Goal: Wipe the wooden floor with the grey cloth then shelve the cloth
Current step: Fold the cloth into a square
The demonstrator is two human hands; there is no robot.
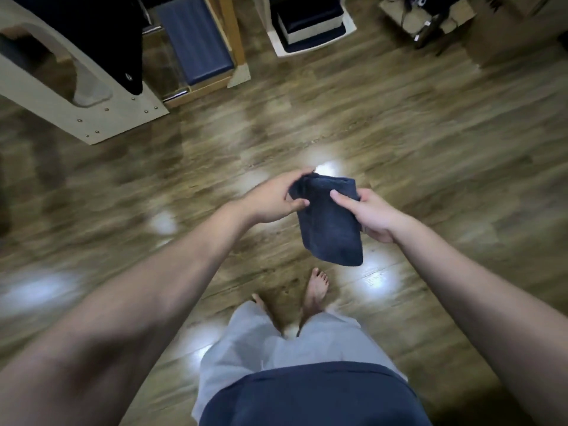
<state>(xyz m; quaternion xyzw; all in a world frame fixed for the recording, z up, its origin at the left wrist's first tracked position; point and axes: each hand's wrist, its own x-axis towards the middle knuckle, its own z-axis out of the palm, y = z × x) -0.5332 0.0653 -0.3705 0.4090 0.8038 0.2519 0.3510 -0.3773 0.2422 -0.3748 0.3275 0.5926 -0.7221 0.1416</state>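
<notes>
I stand on the wooden floor (399, 142) and hold the dark grey cloth (330, 222) up in front of me, well above the boards. It hangs folded, its lower end loose. My left hand (276, 199) grips its upper left corner, thumb in front and fingers curled over the top edge. My right hand (373, 215) pinches the upper right edge, thumb lying across the front of the cloth. My bare feet (316, 290) show below the cloth.
A pale wooden frame with a black pad (92, 96) stands at the far left. Beside it is a wooden unit with a blue cushion (196, 41). A white stand (310, 23) and cardboard boxes (461, 23) line the far edge. Light glares off the floor.
</notes>
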